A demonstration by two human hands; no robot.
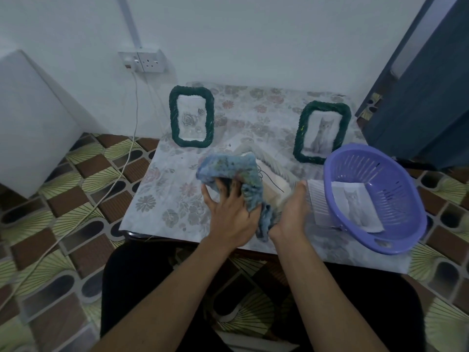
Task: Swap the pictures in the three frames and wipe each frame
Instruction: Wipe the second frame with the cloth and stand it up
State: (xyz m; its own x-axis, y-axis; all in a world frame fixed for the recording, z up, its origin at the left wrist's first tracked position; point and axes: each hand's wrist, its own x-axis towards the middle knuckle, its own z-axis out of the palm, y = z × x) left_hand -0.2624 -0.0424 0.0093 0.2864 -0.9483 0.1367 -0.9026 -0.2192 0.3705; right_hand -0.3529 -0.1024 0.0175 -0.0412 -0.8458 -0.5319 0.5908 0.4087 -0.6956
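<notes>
My left hand point(229, 209) grips a blue mottled cloth point(233, 171) and holds it against a pale rope-edged frame point(272, 171) at the table's middle. My right hand point(291, 212) grips that frame's near right edge; the frame is blurred and partly hidden by the cloth. A dark green frame with a rose picture point(192, 116) stands at the back left. A second green frame with a cat picture point(321, 132) stands at the back right. A loose cat picture point(355, 201) lies in the purple basket point(396, 240).
The small table carries a floral cloth point(162, 189). The purple basket sits at its right near corner. A wall socket point(143, 60) with white cables is at the back left, a white box point(33, 118) on the left, a dark door point(426, 97) on the right.
</notes>
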